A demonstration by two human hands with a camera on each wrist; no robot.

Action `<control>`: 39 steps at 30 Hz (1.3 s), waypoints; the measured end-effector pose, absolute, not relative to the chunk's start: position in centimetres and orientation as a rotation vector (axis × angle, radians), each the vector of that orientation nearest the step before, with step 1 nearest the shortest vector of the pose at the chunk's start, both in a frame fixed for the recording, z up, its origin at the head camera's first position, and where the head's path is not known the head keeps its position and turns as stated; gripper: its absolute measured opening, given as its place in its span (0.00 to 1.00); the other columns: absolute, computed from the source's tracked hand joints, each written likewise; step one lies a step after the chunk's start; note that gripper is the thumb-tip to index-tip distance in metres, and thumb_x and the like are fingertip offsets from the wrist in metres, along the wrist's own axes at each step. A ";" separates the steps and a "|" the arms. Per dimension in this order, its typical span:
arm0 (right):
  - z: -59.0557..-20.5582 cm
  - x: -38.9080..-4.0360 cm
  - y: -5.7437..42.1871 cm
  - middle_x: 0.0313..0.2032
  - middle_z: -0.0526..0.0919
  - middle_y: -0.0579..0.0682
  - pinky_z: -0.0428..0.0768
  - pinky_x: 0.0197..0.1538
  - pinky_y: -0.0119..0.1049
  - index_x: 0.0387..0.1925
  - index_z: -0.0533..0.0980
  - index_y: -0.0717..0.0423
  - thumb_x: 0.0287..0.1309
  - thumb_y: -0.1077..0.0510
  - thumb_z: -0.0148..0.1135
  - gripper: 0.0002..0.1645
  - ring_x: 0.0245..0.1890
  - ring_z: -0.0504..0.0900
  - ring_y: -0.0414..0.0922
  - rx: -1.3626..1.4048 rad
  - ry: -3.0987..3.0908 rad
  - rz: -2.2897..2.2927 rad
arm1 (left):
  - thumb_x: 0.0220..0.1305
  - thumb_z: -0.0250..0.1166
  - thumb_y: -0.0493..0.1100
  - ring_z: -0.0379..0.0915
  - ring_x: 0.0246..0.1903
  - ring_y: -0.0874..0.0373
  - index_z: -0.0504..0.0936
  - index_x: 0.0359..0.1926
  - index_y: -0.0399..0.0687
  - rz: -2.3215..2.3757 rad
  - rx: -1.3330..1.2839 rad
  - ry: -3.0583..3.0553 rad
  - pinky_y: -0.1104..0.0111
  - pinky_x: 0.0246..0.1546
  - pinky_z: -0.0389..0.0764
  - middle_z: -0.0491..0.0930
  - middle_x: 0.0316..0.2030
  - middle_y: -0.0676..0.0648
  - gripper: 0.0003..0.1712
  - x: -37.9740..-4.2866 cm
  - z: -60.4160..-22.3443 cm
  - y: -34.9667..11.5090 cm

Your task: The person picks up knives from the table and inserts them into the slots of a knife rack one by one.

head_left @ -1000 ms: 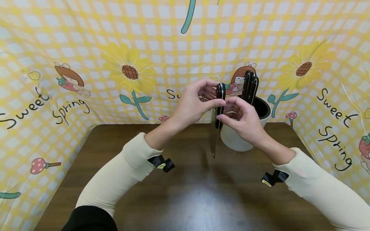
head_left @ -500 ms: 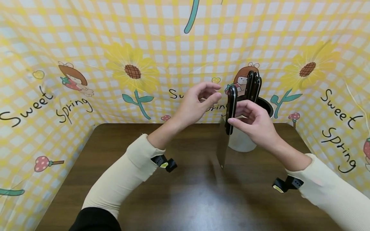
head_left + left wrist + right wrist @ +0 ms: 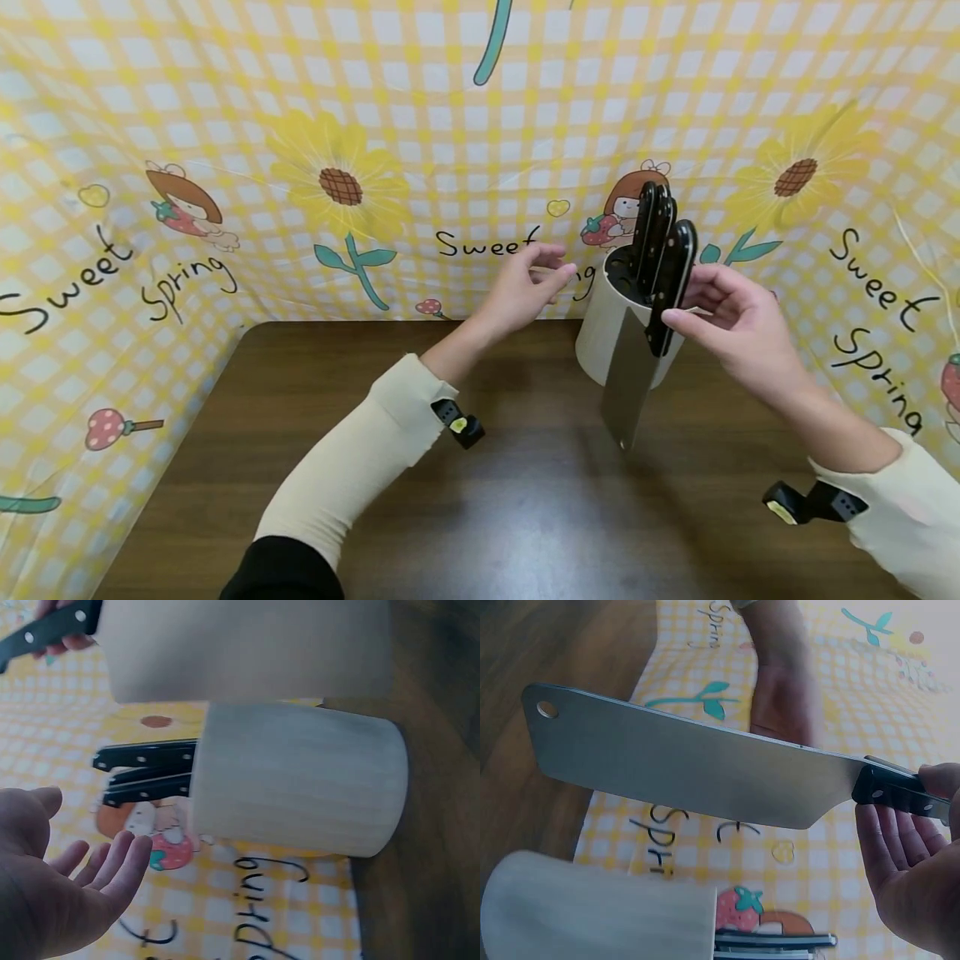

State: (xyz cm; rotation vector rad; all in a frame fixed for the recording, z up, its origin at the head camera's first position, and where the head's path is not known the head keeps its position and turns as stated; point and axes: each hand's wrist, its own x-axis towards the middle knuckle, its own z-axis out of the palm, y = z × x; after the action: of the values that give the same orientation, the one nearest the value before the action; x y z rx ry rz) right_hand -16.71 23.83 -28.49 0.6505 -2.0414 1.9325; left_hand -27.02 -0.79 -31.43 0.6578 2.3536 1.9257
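In the head view my right hand (image 3: 742, 333) pinches the black riveted handle of a cleaver (image 3: 628, 379), whose broad blade points down in front of a white knife holder (image 3: 596, 333). The right wrist view shows the whole cleaver blade (image 3: 682, 757), with a hole near its far corner. Several black-handled knives (image 3: 651, 225) stand in the holder. Left of the holder, my left hand (image 3: 521, 287) hangs in the air with loosely bent fingers and holds nothing. In the left wrist view the left palm (image 3: 67, 892) faces the holder (image 3: 300, 780), apart from it.
The brown wooden table (image 3: 420, 500) lies under both hands. A yellow checked cloth (image 3: 450, 150) with printed flowers and words hangs behind the table and along its sides. The holder stands near the back right of the table.
The left hand has let go of the cleaver handle and stays left of the holder. The right hand has carried the cleaver to the right, in front of the holder, its blade turned more broadside.
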 end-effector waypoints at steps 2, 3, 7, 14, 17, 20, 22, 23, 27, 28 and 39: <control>-28.5 -16.7 24.5 0.37 0.86 0.47 0.81 0.46 0.25 0.46 0.80 0.58 0.56 0.82 0.61 0.22 0.39 0.83 0.39 0.644 -2.018 1.945 | 0.75 0.62 0.43 0.81 0.52 0.45 0.72 0.66 0.34 1.935 0.613 2.325 0.64 0.43 0.86 0.77 0.54 0.38 0.25 -27.5 -32.1 -0.2; -28.4 -16.6 24.8 0.37 0.86 0.47 0.81 0.46 0.24 0.46 0.80 0.58 0.56 0.82 0.60 0.23 0.39 0.84 0.38 0.644 -2.012 1.944 | 0.75 0.62 0.43 0.80 0.54 0.45 0.71 0.66 0.34 1.941 0.588 2.309 0.64 0.43 0.86 0.77 0.55 0.37 0.26 -27.8 -32.4 0.1; -28.1 -16.5 26.2 0.37 0.87 0.47 0.81 0.46 0.24 0.47 0.80 0.59 0.57 0.82 0.59 0.22 0.39 0.84 0.38 0.646 -1.997 1.946 | 0.75 0.62 0.44 0.81 0.51 0.44 0.69 0.68 0.32 1.981 0.486 2.278 0.64 0.42 0.86 0.76 0.57 0.37 0.29 -28.9 -33.4 1.5; -27.0 -16.1 28.3 0.38 0.87 0.49 0.81 0.42 0.23 0.48 0.81 0.63 0.58 0.83 0.59 0.22 0.38 0.84 0.40 0.595 -1.929 1.997 | 0.75 0.62 0.45 0.80 0.52 0.47 0.68 0.70 0.31 1.997 0.360 2.315 0.64 0.50 0.83 0.76 0.59 0.37 0.31 -30.1 -35.1 4.1; -26.5 -16.3 28.9 0.38 0.87 0.51 0.82 0.41 0.25 0.49 0.80 0.66 0.57 0.84 0.57 0.22 0.39 0.84 0.41 0.607 -1.880 2.027 | 0.75 0.62 0.46 0.73 0.64 0.47 0.67 0.71 0.32 1.994 0.315 2.321 0.62 0.59 0.78 0.73 0.65 0.37 0.33 -30.3 -35.7 5.0; -26.1 -16.6 29.4 0.39 0.87 0.53 0.83 0.40 0.27 0.50 0.78 0.70 0.58 0.85 0.55 0.21 0.38 0.85 0.43 0.645 -1.822 2.083 | 0.75 0.63 0.47 0.68 0.68 0.46 0.65 0.73 0.34 1.989 0.286 2.319 0.59 0.62 0.76 0.69 0.70 0.37 0.34 -30.4 -36.0 5.7; -25.8 -16.8 29.7 0.39 0.87 0.55 0.84 0.39 0.28 0.51 0.77 0.72 0.59 0.86 0.53 0.21 0.38 0.85 0.43 0.672 -1.786 2.120 | 0.74 0.63 0.48 0.68 0.68 0.46 0.64 0.74 0.35 1.971 0.278 2.327 0.58 0.63 0.76 0.67 0.71 0.38 0.35 -30.4 -36.2 6.2; -25.7 -17.0 29.9 0.40 0.87 0.56 0.84 0.39 0.29 0.52 0.77 0.73 0.59 0.86 0.53 0.21 0.38 0.86 0.44 0.685 -1.762 2.141 | 0.74 0.63 0.49 0.68 0.68 0.46 0.65 0.74 0.36 1.960 0.280 2.334 0.57 0.63 0.75 0.67 0.71 0.38 0.35 -30.4 -36.2 6.4; -24.9 -17.6 30.5 0.40 0.87 0.59 0.85 0.40 0.30 0.51 0.75 0.78 0.59 0.87 0.51 0.20 0.38 0.86 0.46 0.705 -1.666 2.191 | 0.74 0.63 0.50 0.68 0.68 0.46 0.67 0.73 0.39 1.940 0.289 2.342 0.57 0.64 0.74 0.70 0.70 0.39 0.34 -30.2 -36.3 7.3; -24.6 -17.8 30.6 0.39 0.87 0.59 0.85 0.40 0.30 0.51 0.76 0.78 0.59 0.87 0.51 0.20 0.38 0.87 0.46 0.698 -1.652 2.186 | 0.74 0.63 0.49 0.68 0.68 0.47 0.68 0.73 0.40 1.944 0.294 2.339 0.58 0.64 0.74 0.71 0.69 0.39 0.33 -30.1 -36.4 7.5; -21.3 -20.1 31.4 0.37 0.86 0.62 0.85 0.34 0.31 0.50 0.75 0.75 0.61 0.84 0.54 0.17 0.31 0.86 0.47 0.672 -1.488 2.179 | 0.72 0.66 0.45 0.74 0.60 0.54 0.74 0.69 0.40 1.928 0.282 2.427 0.64 0.59 0.78 0.77 0.62 0.42 0.28 -30.1 -36.9 8.8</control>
State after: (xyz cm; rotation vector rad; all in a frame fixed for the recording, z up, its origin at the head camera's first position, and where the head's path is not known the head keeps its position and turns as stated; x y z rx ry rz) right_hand -20.15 31.44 -21.30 0.6724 -1.4879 2.1786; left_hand -30.10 8.81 -36.91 0.2816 2.4268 1.9277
